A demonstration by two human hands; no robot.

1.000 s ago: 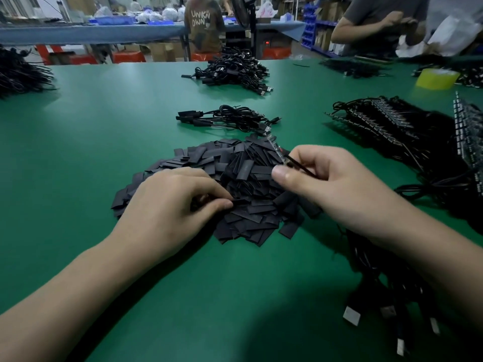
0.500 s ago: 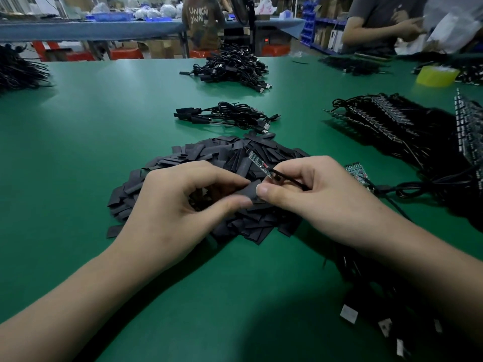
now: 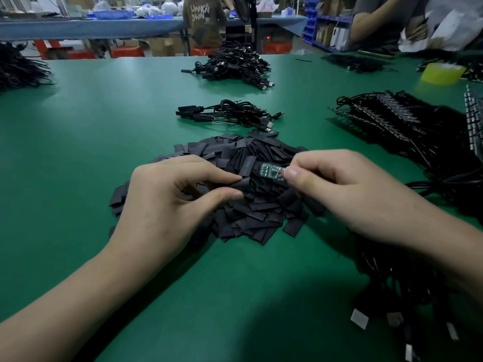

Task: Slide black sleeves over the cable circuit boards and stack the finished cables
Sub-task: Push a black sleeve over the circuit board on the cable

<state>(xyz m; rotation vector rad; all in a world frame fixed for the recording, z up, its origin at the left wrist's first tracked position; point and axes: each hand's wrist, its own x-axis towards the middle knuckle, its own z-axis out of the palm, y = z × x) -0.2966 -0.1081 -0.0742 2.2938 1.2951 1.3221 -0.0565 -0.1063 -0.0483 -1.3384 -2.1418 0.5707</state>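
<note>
While left hand (image 3: 162,205) pinches a sleeve (image 3: 245,184), right hand (image 3: 347,194) pinches the circuit board (image 3: 270,170)

Bare forearms, seen from above
The left hand (image 3: 167,205) and right hand (image 3: 352,189) are bare; the right thumbnail is cut short.

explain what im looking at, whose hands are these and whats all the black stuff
No machine here: a camera worn on a person's head looks down at their two bare hands. The left hand pinches one black sleeve; the right hand pinches the wired end of a bare green circuit board. Under them on the green table lies a pile of loose sleeves. Behind it is a small stack of sleeved cables, and at right, rows of cables with bare boards.
</note>
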